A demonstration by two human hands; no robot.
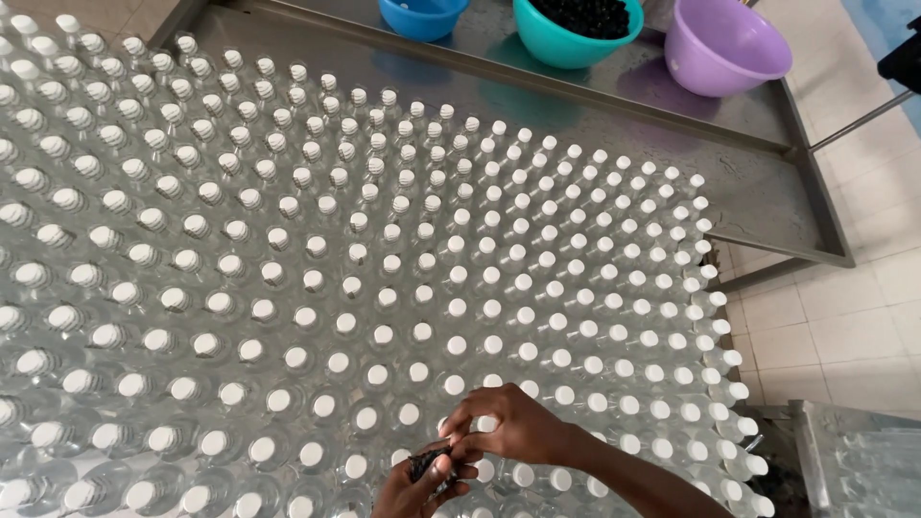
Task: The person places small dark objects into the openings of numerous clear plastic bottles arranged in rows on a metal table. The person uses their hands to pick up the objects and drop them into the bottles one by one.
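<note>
At the bottom edge of my view, the fingers (459, 422) of the right hand (504, 429) are curled in, thumb and forefinger pinched down onto the white-plugged neck of one clear bottle (487, 423) in the front rows. I can't make out anything between those fingertips beyond the bottle top itself. Just below, my left hand (414, 487) is cupped and closed around a small heap of black caps (425, 462), the dark pieces showing between thumb and fingers; it sits just beside the right hand, nearly touching it.

Around both hands stands a dense field of clear bottles (326, 288), upright and packed shoulder to shoulder, each with a white top, covering most of a steel table (758, 182). The bottle under my right hand is near the table's front, somewhat right of the middle.

Along the far edge sit three plastic bowls: a blue bowl (422, 17), a teal bowl (574, 43) filled with more black caps, and a purple bowl (724, 53) whose inside looks bare from here. To the right, pale floor tiles (844, 326) show past the table's rim.
</note>
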